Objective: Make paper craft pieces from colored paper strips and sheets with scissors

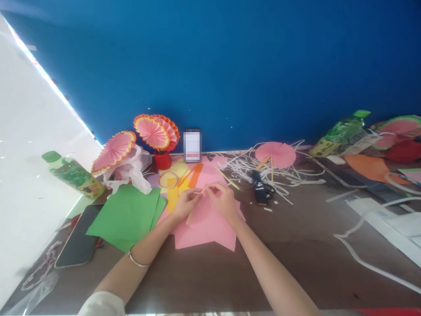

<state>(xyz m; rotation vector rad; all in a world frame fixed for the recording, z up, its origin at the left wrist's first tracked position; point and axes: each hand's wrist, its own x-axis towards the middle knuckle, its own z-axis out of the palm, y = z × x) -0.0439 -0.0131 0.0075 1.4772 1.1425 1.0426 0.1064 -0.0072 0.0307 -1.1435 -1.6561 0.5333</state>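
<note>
My left hand (186,203) and my right hand (221,197) meet over several sheets of pink paper (204,239) in the middle of the table. Both have their fingers pinched on a thin yellowish strip (190,216), whose lower end slants down to the left over the pink paper. Orange (195,175) and yellow paper pieces (173,193) lie just beyond my left hand. Green sheets (125,215) are stacked beside my left forearm.
A phone (192,145) stands against the blue wall. Pleated paper fans (153,131), a red cup (162,160) and a bottle (72,173) are at left. White cords (243,169), a pink paper disc (275,154) and a dark tool (259,188) lie at right.
</note>
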